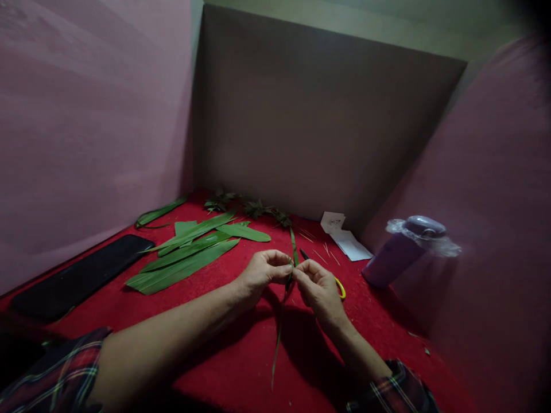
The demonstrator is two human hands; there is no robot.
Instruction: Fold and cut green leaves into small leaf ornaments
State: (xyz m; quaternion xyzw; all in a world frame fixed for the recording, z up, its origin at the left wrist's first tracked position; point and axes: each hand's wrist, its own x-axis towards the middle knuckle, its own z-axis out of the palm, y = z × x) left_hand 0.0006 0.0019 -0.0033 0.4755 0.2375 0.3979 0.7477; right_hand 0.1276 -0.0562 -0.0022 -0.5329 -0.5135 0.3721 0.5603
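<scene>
Both hands meet over the middle of the red cloth, fingertips close together. My left hand (267, 271) pinches a narrow green leaf strip (295, 246) between thumb and fingers. From the other side, my right hand (321, 289) pinches the same strip. One end of the strip stands up above the fingers, and a thin end hangs down below them. The part between the fingertips is largely covered. Partly behind my right hand lie scissors with a yellow handle (341, 288); a dark tip shows beyond the fingers. Broad green leaves (185, 267) lie left of my hands.
A black slab-like object (80, 275) lies at the left edge. Leafy sprigs (256, 207) lie at the back. Thin sticks (319, 256) and white papers (350, 245) are right of centre. A purple tumbler (394, 258) with plastic wrap leans near the right wall.
</scene>
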